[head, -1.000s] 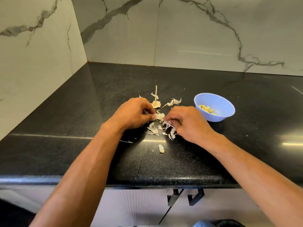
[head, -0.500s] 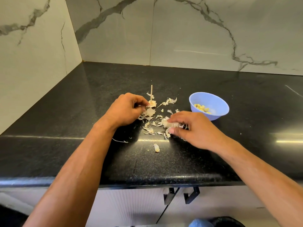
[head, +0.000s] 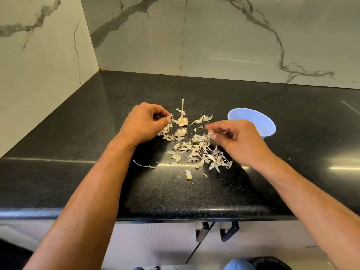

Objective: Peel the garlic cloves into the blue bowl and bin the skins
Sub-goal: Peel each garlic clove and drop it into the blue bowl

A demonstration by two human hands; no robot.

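Papery garlic skins (head: 196,151) lie scattered over the middle of the black counter (head: 81,172). My left hand (head: 143,123) hovers at their left edge, fingers curled, pinching a skin piece at its tips. My right hand (head: 239,139) is raised above the right side of the pile and pinches a small pale bit between thumb and finger. The blue bowl (head: 261,121) stands just behind my right hand, which hides most of its inside. A bare garlic stem on its root base (head: 182,118) stands upright behind the pile.
Marble-patterned walls close the counter at the back and left. The counter's front edge runs across below my forearms, with white cabinet doors and two black handles (head: 216,230) under it. A dark round object (head: 270,264) shows at the bottom right.
My right hand lifted off the skin pile and moved right, toward the bowl, leaving a heap of skins below it. My left hand shifted slightly back, still pinching skin.
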